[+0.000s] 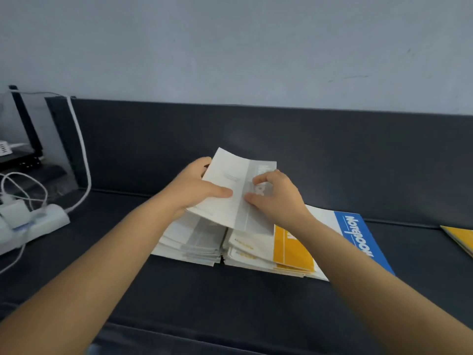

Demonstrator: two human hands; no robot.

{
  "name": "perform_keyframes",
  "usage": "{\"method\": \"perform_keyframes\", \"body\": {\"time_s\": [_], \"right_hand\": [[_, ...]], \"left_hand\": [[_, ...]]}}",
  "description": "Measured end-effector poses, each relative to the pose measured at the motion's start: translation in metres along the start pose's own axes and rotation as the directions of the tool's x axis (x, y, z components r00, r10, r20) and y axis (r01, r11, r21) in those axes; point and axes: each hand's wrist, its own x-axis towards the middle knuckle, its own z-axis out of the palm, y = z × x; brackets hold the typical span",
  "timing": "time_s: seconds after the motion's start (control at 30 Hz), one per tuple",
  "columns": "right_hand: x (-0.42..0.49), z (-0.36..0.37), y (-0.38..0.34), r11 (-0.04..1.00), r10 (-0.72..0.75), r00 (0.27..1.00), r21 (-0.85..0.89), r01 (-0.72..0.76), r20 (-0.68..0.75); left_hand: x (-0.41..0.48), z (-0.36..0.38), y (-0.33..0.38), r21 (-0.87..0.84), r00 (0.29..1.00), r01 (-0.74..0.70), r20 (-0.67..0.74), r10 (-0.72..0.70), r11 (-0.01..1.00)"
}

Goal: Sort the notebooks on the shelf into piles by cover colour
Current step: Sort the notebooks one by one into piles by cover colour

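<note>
The dark shelf (256,303) has open room toward 6 and 9 o'clock, and its raised back edge runs across at 12. At centre a pale pile (189,242) touches a yellow-topped pile (291,249), which lies on a blue notebook (358,234) partly hidden by the right forearm. Above them a white notebook (230,185) tilts up. The left hand (194,185) has its grip clamped on the left edge; the right hand (279,196) pinches its grey band. A yellow notebook (460,239) is cut off at 3 o'clock.
</note>
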Motion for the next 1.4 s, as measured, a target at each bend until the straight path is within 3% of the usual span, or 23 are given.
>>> {"method": "perform_keyframes", "body": {"time_s": [0.1, 0.23, 0.27, 0.33, 0.37, 0.4, 0.57, 0.67, 0.9, 1.1, 1.3, 1.4], "right_hand": [[0.013, 0.019, -0.012, 0.996, -0.047, 0.999, -0.074, 0.049, 0.025], [0.021, 0.05, -0.021, 0.985, -0.032, 0.99, -0.166, 0.054, 0.136], [0.021, 0.06, -0.021, 0.976, -0.016, 0.982, -0.212, 0.057, 0.188], [0.017, 0.078, -0.016, 0.925, 0.025, 0.951, -0.369, 0.095, 0.307], [0.014, 0.084, -0.014, 0.884, 0.054, 0.933, -0.451, 0.121, 0.356], [0.012, 0.088, -0.013, 0.852, 0.074, 0.921, -0.504, 0.141, 0.383], [0.009, 0.074, -0.01, 0.91, -0.017, 0.955, -0.392, 0.138, 0.297], [0.001, 0.039, -0.007, 0.897, -0.049, 0.957, -0.409, 0.168, 0.286], [-0.027, -0.077, 0.057, 0.85, 0.098, 0.969, -0.526, 0.038, 0.228], [-0.067, -0.194, 0.183, 0.78, 0.288, 0.94, -0.615, -0.118, 0.184], [-0.107, -0.308, 0.3, 0.652, 0.379, 0.922, -0.729, -0.209, 0.075], [-0.121, -0.342, 0.327, 0.709, 0.384, 0.92, -0.664, -0.237, 0.082]], "left_hand": [[0.004, -0.023, -0.005, 0.072, 0.997, -0.031, -0.069, 0.036, 0.997], [0.014, -0.047, -0.031, 0.312, 0.997, 0.069, -0.047, -0.057, 0.948], [0.014, -0.049, -0.04, 0.49, 0.994, 0.101, -0.023, -0.103, 0.866], [0.014, -0.046, -0.059, 0.822, 0.98, 0.119, -0.008, -0.198, 0.556], [0.014, -0.044, -0.068, 0.877, 0.977, 0.101, 0.001, -0.211, 0.47], [0.014, -0.041, -0.075, 0.89, 0.976, 0.086, 0.016, -0.218, 0.448], [0.014, -0.032, -0.07, 0.899, 0.998, 0.035, -0.006, -0.066, 0.436], [0.008, -0.012, -0.046, 0.893, 0.999, -0.038, 0.018, 0.048, 0.449], [0.002, 0.1, 0.026, 0.892, 0.97, -0.207, 0.135, 0.2, 0.401], [-0.014, 0.267, 0.073, 0.841, 0.938, -0.347, 0.304, 0.168, 0.414], [-0.026, 0.413, 0.119, 0.841, 0.952, -0.287, 0.304, 0.037, 0.46], [-0.032, 0.464, 0.143, 0.758, 0.94, -0.223, 0.334, -0.072, 0.613]]}}
